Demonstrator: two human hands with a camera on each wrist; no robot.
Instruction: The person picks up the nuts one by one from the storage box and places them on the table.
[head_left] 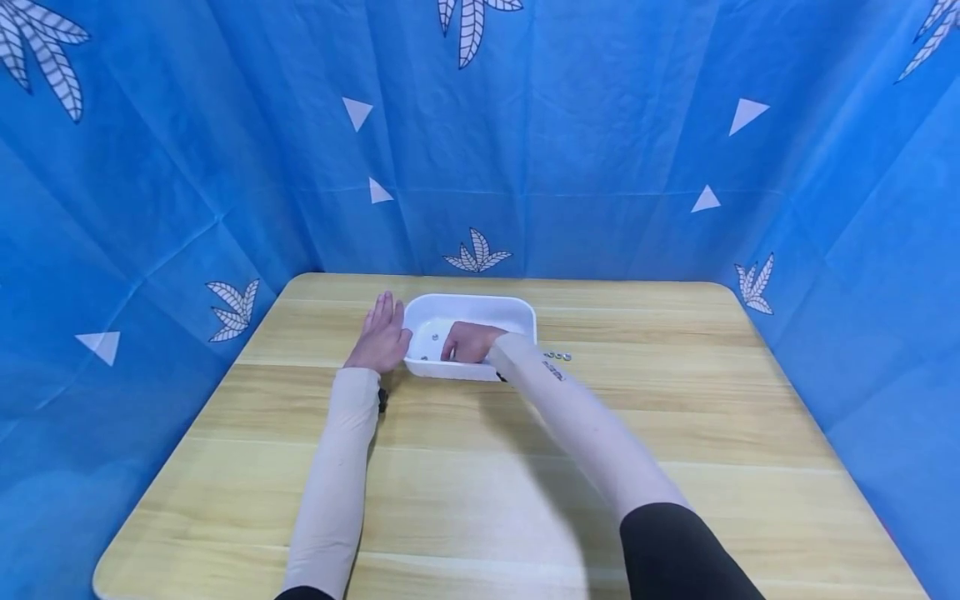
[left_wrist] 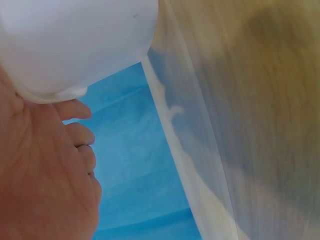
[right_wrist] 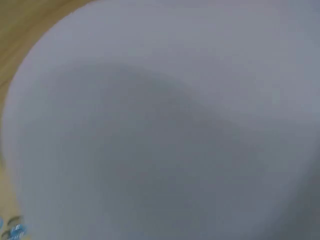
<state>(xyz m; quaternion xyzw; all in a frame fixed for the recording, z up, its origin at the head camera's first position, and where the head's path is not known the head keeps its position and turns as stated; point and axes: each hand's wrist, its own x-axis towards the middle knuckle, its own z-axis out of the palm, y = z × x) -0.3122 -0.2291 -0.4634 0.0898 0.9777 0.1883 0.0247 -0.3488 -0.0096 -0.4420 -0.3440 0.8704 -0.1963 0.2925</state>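
My left hand [head_left: 380, 335] lies against the left end of a white plastic tray [head_left: 470, 369], its fingers extended and its thumb at the rim. In the left wrist view, that palm [left_wrist: 47, 170] sits right at the lip of the tray. My right hand [head_left: 471, 342] reaches down inside the tray, fingers bent toward its bottom. I cannot tell whether it holds anything; the right wrist view is filled by the tray's pale outer wall [right_wrist: 165, 125]. A few small shiny round pieces [head_left: 435, 337] lie in the tray, left of the right hand.
Just right of the tray, more small shiny round pieces [head_left: 558, 356] lie in a short row on the wooden table [head_left: 465, 492], beside my right forearm. A blue patterned cloth [head_left: 600, 150] hangs behind the table and along both sides.
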